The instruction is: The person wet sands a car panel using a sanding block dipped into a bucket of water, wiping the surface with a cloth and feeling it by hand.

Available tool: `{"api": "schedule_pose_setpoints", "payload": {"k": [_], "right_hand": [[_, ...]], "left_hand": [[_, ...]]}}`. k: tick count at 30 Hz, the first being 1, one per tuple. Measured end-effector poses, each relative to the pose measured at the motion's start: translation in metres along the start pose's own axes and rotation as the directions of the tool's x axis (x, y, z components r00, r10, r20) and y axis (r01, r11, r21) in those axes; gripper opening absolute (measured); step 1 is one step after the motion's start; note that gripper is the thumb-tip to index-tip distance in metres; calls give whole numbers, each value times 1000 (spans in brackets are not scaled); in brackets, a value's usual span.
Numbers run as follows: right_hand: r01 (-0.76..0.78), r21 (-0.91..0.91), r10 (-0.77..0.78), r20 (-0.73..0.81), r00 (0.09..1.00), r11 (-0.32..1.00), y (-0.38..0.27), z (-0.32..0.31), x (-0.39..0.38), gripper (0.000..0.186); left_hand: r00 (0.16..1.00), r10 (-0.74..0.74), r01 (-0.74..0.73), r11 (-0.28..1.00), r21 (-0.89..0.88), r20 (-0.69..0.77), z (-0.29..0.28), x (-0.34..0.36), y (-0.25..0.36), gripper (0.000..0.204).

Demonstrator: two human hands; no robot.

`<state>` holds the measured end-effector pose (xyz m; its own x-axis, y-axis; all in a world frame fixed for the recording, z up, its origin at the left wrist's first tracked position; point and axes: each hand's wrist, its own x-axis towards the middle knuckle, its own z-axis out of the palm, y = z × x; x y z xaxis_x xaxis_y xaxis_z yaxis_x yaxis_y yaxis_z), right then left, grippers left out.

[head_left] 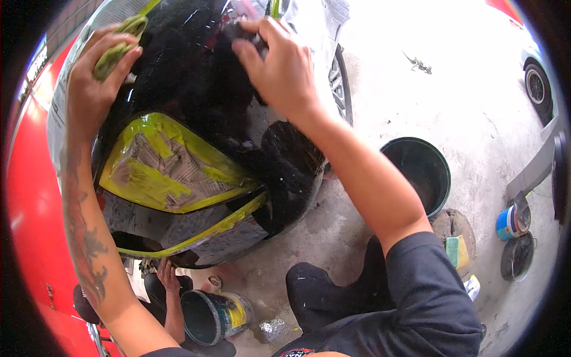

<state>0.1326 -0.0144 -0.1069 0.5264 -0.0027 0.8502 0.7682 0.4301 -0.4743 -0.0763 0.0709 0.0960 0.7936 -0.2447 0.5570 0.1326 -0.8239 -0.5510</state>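
Left hand: fingers clenched on green cloth, upper left | Right hand: fingers pressed together, flat on black car panel, directly beneath both hands.

Car body workshop — masked car panel, paint cans.

Two buckets, perhaps two tins

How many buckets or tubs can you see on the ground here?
4. A black bucket sits right of the car's bumper, a paint-smeared one lies low by the knee, and a small blue tub and dark bowl are far right. Others may be hidden.
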Motion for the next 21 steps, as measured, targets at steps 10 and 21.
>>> {"api": "schedule_pose_setpoints", "payload": {"k": [10, 21], "right_hand": [[146, -63, -148, -29, 989, 987, -4, 1, -7, 27], [118, -42, -116, 41, 992, 992, 1, -11, -24, 35]], "left_hand": [[982, -82, 89, 995, 34, -170, -6, -35, -3, 22], [978, -7, 15, 999, 37, -208, -2, -33, -8, 23]]}}
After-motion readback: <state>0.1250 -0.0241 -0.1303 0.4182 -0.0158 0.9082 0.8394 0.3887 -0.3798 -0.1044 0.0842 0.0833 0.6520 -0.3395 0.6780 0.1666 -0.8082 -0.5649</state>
